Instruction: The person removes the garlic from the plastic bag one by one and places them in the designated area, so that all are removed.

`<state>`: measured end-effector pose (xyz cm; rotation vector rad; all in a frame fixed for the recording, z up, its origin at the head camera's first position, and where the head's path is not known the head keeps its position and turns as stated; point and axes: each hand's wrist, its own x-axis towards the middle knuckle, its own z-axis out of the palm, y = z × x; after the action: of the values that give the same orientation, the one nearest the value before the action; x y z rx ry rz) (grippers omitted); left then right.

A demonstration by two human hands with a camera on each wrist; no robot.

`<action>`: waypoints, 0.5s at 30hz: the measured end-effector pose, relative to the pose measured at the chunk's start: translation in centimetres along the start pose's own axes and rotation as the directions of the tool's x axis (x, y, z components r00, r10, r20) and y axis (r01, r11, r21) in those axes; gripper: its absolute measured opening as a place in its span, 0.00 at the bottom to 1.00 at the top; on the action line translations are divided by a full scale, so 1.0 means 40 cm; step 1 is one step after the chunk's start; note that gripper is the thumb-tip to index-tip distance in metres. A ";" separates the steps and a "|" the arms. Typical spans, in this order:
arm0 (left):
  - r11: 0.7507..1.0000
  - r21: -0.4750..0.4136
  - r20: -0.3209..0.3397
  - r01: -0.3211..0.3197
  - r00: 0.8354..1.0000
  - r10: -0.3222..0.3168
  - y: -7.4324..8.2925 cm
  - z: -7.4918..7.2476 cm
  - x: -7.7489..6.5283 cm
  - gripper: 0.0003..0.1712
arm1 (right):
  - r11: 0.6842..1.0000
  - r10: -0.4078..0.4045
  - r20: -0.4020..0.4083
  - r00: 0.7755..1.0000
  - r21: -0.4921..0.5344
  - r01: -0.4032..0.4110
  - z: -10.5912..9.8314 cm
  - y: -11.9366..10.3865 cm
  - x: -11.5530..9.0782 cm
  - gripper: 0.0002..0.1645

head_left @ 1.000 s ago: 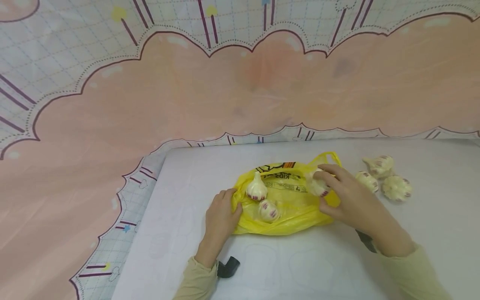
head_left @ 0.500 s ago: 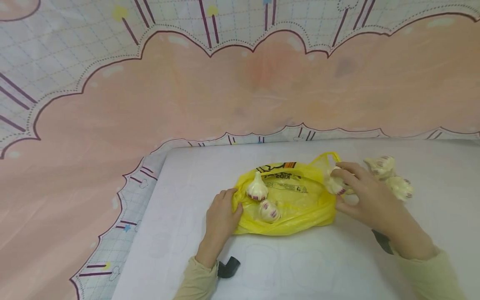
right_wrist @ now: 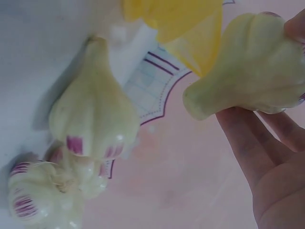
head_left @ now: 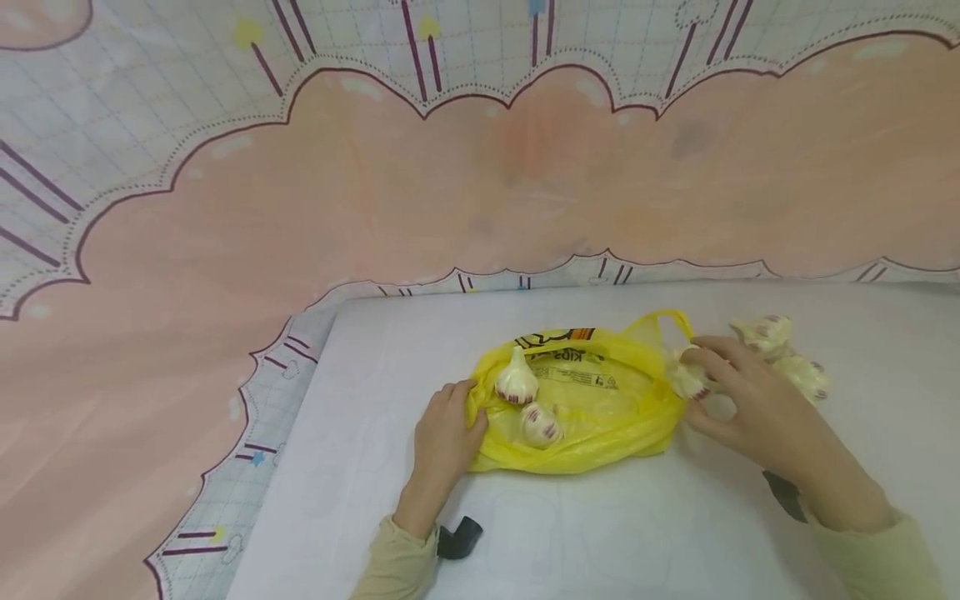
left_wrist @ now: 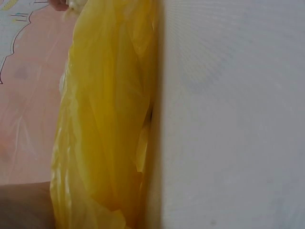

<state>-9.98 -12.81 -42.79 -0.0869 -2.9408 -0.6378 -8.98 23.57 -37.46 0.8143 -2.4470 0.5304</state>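
Note:
A yellow plastic bag (head_left: 600,443) lies on the white table, its mouth spread wide. Two garlic bulbs rest inside, one upright (head_left: 516,382) and the other on its side (head_left: 541,426). My left hand (head_left: 444,433) grips the bag's left edge; in the left wrist view the yellow plastic (left_wrist: 100,109) hides most of its fingers. At the bag's right rim, my right hand (head_left: 765,412) holds a garlic bulb (head_left: 687,379) between thumb and fingers. The right wrist view shows that held bulb (right_wrist: 257,67) with its stem pointing down-left, raised beside the others.
More garlic bulbs lie right of the bag: one at the back (head_left: 767,335), another nearer (head_left: 806,377), and a third (right_wrist: 93,109) hidden behind my right hand in the head view. Behind the table (head_left: 375,367) hangs a patterned cloth (head_left: 480,200).
My right hand has moved right with the garlic bulb, from over the bag's mouth to its right rim. It now covers one loose bulb. My left hand stays at the bag's edge.

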 end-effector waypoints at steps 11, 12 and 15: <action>1.000 -0.004 -0.008 0.000 1.000 0.000 -0.003 0.004 -0.002 0.24 | 1.000 -0.008 -0.007 1.000 -0.019 0.007 0.006 0.026 -0.031 0.25; 1.000 -0.005 -0.012 -0.004 1.000 0.004 -0.004 0.005 -0.003 0.24 | 1.000 0.000 -0.001 1.000 -0.019 0.000 0.004 0.027 -0.033 0.26; 1.000 -0.003 -0.024 -0.014 1.000 0.014 -0.005 0.007 -0.003 0.24 | 1.000 0.017 0.015 1.000 -0.022 -0.017 0.001 0.032 -0.040 0.29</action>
<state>-9.91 -12.88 -43.13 -0.0995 -2.9133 -0.6372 -8.69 25.20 -38.67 0.7920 -2.4715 0.5052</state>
